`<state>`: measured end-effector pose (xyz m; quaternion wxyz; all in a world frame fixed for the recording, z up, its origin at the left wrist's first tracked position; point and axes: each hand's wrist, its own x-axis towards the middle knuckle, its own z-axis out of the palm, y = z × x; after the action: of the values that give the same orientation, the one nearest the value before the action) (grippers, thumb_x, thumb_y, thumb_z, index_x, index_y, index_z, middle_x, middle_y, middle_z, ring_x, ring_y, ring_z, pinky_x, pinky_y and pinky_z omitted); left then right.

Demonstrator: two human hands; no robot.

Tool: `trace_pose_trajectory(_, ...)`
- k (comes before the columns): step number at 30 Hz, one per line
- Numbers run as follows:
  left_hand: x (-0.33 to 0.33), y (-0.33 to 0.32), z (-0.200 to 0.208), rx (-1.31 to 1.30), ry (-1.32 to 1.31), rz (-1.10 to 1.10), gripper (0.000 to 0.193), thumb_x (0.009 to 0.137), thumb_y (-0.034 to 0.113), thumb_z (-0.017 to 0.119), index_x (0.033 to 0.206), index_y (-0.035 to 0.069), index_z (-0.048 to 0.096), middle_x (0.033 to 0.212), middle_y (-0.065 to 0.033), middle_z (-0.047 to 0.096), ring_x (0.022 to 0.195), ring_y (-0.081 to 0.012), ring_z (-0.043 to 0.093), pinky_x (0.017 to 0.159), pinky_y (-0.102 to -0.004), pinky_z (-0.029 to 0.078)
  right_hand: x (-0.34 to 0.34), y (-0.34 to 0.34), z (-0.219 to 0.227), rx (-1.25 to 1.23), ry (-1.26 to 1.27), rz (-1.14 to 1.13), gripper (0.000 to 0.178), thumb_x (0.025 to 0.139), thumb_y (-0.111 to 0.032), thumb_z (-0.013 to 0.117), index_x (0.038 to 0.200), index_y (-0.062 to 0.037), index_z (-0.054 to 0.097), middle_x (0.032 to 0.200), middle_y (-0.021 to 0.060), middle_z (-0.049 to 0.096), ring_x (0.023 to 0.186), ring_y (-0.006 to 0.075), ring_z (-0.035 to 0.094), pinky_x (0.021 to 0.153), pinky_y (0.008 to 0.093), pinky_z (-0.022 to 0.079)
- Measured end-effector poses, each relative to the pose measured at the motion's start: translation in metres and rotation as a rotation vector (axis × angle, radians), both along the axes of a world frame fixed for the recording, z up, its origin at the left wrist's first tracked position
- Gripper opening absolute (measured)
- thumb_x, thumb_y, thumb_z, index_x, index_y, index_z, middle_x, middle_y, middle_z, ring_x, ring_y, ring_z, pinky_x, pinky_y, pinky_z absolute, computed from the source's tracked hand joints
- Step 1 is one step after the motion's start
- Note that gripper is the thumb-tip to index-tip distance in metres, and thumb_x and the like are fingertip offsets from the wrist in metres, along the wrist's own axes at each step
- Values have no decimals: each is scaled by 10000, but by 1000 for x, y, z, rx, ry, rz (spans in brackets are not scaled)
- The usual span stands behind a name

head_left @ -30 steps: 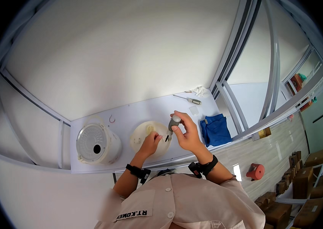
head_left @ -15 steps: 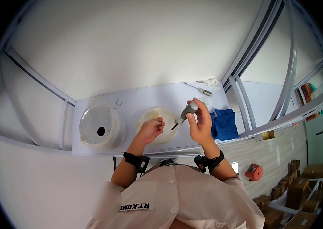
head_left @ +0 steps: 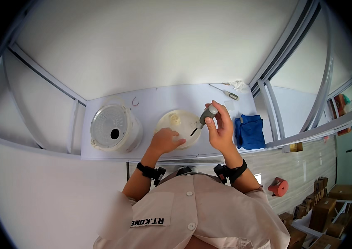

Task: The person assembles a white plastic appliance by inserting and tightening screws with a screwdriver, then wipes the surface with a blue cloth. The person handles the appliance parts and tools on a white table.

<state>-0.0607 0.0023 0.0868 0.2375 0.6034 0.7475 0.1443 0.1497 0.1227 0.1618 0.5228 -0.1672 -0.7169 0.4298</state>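
My right hand (head_left: 221, 128) grips a screwdriver (head_left: 207, 113) by its grey handle, with the dark tip slanting down and left over a cream round plate-like part (head_left: 189, 124). My left hand (head_left: 165, 141) is palm down over the near left side of that part, thumb and forefinger apart; its other fingers are partly hidden. A small yellowish round piece (head_left: 175, 120) shows on the part, beyond my left hand. To the left stands a white round tub-like housing (head_left: 134, 135), with a clear top and a black round hole in it.
A second screwdriver (head_left: 226, 92) lies at the back right beside a crumpled white cloth (head_left: 237, 85). Folded blue cloth (head_left: 249, 132) sits right of my right hand. A thin reddish curved piece (head_left: 135, 101) lies behind the housing. A red stool (head_left: 278, 187) stands on the floor.
My left hand has gone from curled fingers above the round part to palm down over it, with thumb extended. My right hand still holds the screwdriver. The view has shifted slightly.
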Motion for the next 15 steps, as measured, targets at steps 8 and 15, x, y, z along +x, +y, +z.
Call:
trace_pose_trajectory(8, 19, 2, -9, -3, 125, -295, 761, 738, 707, 815, 1211, 112, 802, 1067, -147, 717, 1056, -313, 664, 996, -457, 420, -2, -1, -3, -6, -15, -6, 482, 1029, -111, 694, 1474, 10, 552, 1316, 202, 649, 1216, 296, 665, 986, 395, 556)
trace_pose_trajectory(15, 35, 17, -27, 40, 129, -358, 982, 738, 730, 802, 1387, 7, 660, 1175, -182, 712, 1180, -324, 643, 1077, -453, 392, 3, -1, -2, 9, -2, -32, 479, 1025, -99, 698, 1469, 12, 555, 1314, 201, 653, 1211, 290, 668, 984, 391, 558)
